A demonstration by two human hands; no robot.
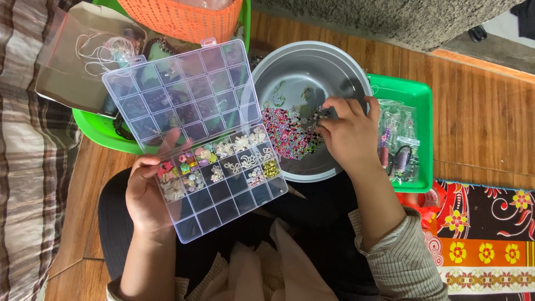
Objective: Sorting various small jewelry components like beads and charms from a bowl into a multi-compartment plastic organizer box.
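My left hand (146,192) grips the left edge of a clear plastic compartment box (223,192), its lid (181,92) open and tilted away. Several of its cells hold small coloured beads and charms; the nearer cells look bare. My right hand (346,132) reaches into a round metal bowl (312,67), fingers pinched over a heap of mixed coloured beads (290,134) at the bowl's near side. Whether a bead sits between the fingertips I cannot tell.
A green tray (409,89) at the right holds small plastic bags of beads (397,142). Another green tray (97,125) at the back left carries an orange basket (184,17) and a clear bag with cord (83,53). Wooden floor, patterned mat (485,234) right, striped blanket (28,167) left.
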